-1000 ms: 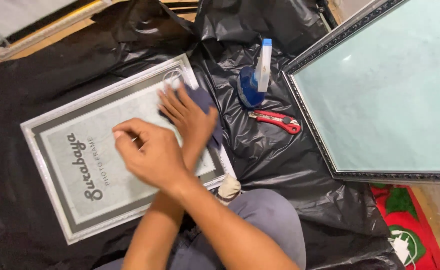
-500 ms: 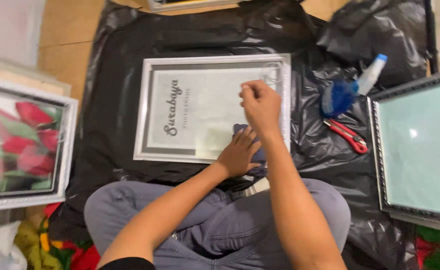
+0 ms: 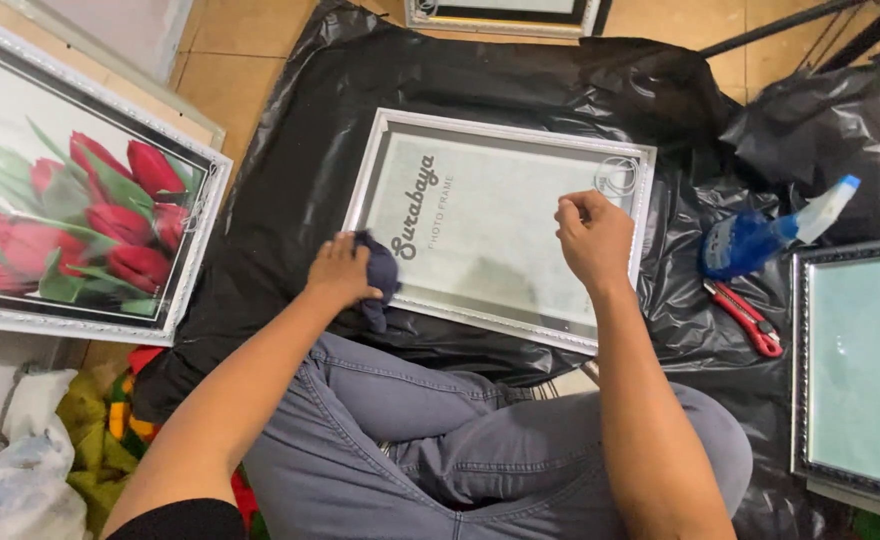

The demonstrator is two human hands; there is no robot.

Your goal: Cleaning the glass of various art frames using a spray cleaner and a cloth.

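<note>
A white photo frame point(image 3: 498, 135) with a pale printed insert lies flat on black plastic sheeting point(image 3: 300, 170) in front of my crossed legs. My left hand point(image 3: 340, 270) grips a dark blue cloth point(image 3: 382, 280) at the frame's near left corner. My right hand point(image 3: 592, 238) rests with curled fingers on the glass near the frame's right side, with nothing visible in it.
A blue spray bottle point(image 3: 760, 235) and a red utility knife point(image 3: 745, 317) lie on the plastic to the right. A dark-framed pane point(image 3: 860, 370) sits at far right. A framed picture of red tulips point(image 3: 70, 215) lies at left. Crumpled rags point(image 3: 30, 450) are at lower left.
The view has swung right, so the frame now sits centred. My left hand moved with the cloth from the frame's near middle to its near left corner. My right hand stayed on the glass.
</note>
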